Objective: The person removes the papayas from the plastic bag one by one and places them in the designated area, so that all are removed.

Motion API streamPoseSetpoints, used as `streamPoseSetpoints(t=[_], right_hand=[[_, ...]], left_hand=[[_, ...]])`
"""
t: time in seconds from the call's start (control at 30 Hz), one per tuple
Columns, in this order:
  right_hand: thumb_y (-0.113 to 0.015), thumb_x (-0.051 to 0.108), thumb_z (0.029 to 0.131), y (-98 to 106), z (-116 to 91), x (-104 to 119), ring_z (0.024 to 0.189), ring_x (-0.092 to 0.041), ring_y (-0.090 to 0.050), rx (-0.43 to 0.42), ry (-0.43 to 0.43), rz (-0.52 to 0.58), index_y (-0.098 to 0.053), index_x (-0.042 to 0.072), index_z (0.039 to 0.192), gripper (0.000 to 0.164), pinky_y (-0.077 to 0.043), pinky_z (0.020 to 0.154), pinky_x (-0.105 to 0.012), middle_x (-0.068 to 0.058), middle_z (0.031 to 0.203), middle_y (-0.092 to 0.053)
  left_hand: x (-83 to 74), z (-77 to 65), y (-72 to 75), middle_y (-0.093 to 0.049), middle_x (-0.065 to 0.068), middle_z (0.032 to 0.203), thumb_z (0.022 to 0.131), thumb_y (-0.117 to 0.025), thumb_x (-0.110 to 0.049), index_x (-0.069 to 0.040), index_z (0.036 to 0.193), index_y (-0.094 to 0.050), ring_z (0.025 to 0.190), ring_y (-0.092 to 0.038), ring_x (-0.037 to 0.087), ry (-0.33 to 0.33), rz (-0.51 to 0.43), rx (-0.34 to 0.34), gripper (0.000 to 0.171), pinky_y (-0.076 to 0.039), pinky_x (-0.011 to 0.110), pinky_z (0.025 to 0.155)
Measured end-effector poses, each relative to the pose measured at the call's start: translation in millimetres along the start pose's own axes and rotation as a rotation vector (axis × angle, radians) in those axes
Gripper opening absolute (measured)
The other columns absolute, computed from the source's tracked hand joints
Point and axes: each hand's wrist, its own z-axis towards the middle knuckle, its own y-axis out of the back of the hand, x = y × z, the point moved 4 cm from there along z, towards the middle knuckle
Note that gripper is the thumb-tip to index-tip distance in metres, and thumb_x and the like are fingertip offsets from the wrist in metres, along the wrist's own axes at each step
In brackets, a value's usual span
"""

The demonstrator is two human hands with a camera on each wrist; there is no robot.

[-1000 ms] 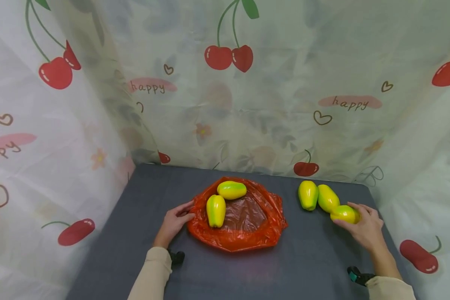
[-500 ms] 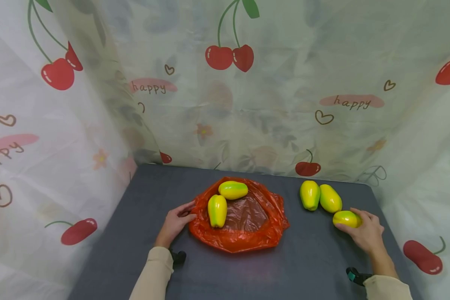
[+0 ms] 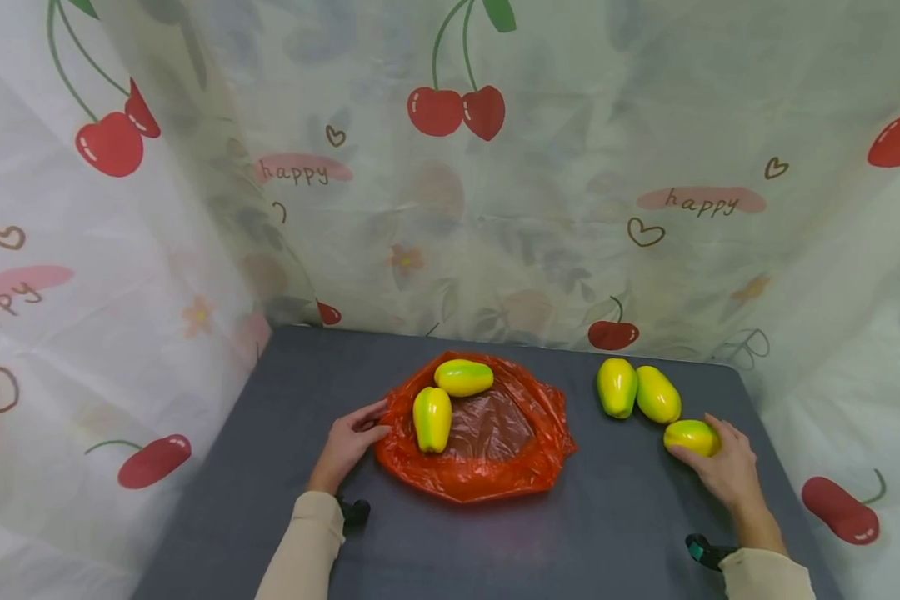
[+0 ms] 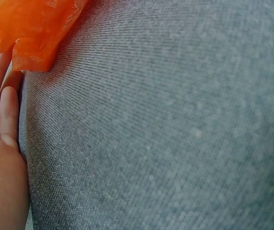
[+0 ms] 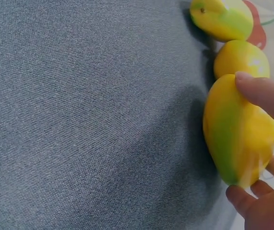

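Note:
In the head view, my right hand (image 3: 729, 467) holds a glossy yellow-green mango (image 3: 690, 437) at the right of the table. The right wrist view has the thumb (image 5: 261, 91) on one end of this mango (image 5: 232, 129) and fingertips at the other. Two more mangoes, one (image 3: 617, 388) beside another (image 3: 657, 394), lie just beyond it. A red plastic bag (image 3: 465, 482) lies mid-table, mouth open upward, with one mango (image 3: 463, 377) near another (image 3: 432, 420) inside. My left hand (image 3: 342, 450) touches the bag's left edge with fairly straight fingers; some fingertips are hidden behind the plastic.
A dark grey cloth covers the table (image 3: 510, 542). Pale curtains (image 3: 540, 167) printed with cherries enclose the back and both sides. Dark cameras are strapped to both wrists, under cream sleeves (image 3: 767, 575).
My right hand has drawn its mango slightly toward me, apart from the neighbouring one in the head view. The left hand and the bag stay put.

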Motion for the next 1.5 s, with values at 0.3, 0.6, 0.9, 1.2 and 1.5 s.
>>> streamPoseSetpoints(t=[0.3, 0.6, 0.9, 1.2, 1.5], right_hand=[[-0.072, 0.048, 0.092, 1.0, 0.6, -0.3, 0.139, -0.062, -0.019, 0.010, 0.002, -0.012, -0.024, -0.010, 0.156, 0.099, -0.012, 0.113, -0.075, -0.044, 0.154, -0.024], [-0.072, 0.052, 0.091, 7.1, 5.2, 0.4, 0.141, -0.063, -0.015, 0.039, -0.042, -0.040, -0.021, -0.010, 0.156, 0.104, -0.010, 0.113, -0.076, -0.045, 0.155, -0.019], [-0.068, 0.060, 0.090, 5.9, 4.0, 1.5, 0.137, -0.072, -0.005, 0.108, -0.102, -0.093, -0.006, -0.005, 0.160, 0.114, -0.014, 0.107, -0.083, -0.047, 0.158, 0.005], [-0.068, 0.068, 0.085, 6.0, 1.7, 27.1, 0.141, -0.071, 0.004, 0.096, -0.082, -0.169, 0.001, 0.004, 0.163, 0.122, -0.005, 0.110, -0.085, -0.043, 0.160, 0.015], [-0.063, 0.074, 0.085, 6.9, -0.9, 65.1, 0.143, -0.070, 0.009, 0.029, 0.067, -0.208, 0.000, 0.005, 0.163, 0.121, 0.005, 0.113, -0.082, -0.040, 0.162, 0.015]], left_hand=[[1.4, -0.9, -1.1, -0.065, 0.003, 0.142, 0.092, -0.077, -0.031, -0.026, 0.141, -0.063, 0.136, -0.057, 0.023, 0.016, 0.002, 0.010, 0.052, -0.042, 0.048, 0.119], [0.5, 0.6, 1.2, -0.063, 0.005, 0.144, 0.092, -0.077, -0.032, -0.025, 0.143, -0.061, 0.136, -0.057, 0.025, 0.004, 0.005, 0.020, 0.054, -0.042, 0.048, 0.119], [5.1, 0.8, 3.8, -0.064, 0.002, 0.143, 0.091, -0.077, -0.033, -0.027, 0.141, -0.062, 0.137, -0.057, 0.023, 0.001, 0.010, 0.022, 0.053, -0.042, 0.048, 0.118], [7.1, 1.9, 3.2, -0.064, 0.003, 0.143, 0.091, -0.078, -0.032, -0.027, 0.141, -0.062, 0.136, -0.058, 0.024, 0.026, 0.013, 0.011, 0.053, -0.043, 0.048, 0.118], [3.5, 3.5, 2.0, -0.065, 0.002, 0.141, 0.090, -0.078, -0.033, -0.027, 0.140, -0.063, 0.134, -0.059, 0.023, 0.024, 0.000, 0.007, 0.052, -0.044, 0.048, 0.117]])
